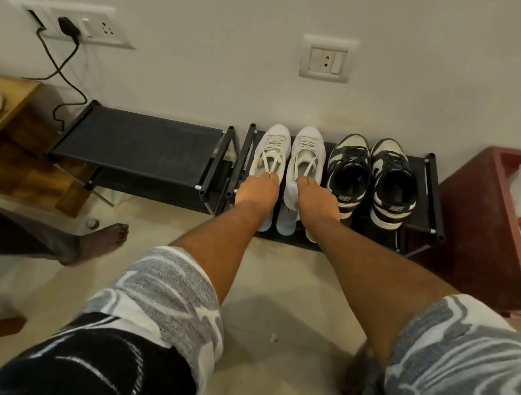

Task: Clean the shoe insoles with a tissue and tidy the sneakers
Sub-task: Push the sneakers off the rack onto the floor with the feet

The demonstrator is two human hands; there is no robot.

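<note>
Two white sneakers stand side by side on the top shelf of a black shoe rack, toes toward the wall. My left hand grips the heel of the left white sneaker, fingers tucked inside its opening. My right hand grips the heel of the right white sneaker the same way, thumb on the outside of the heel. A black-and-white pair stands next to them on the right. No tissue or loose insole is in view.
A second black rack stands to the left, its top bare. More shoes sit on the lower shelf. A red bin with a plastic bag and cords is at right. Another person's foot and a wooden table are at left.
</note>
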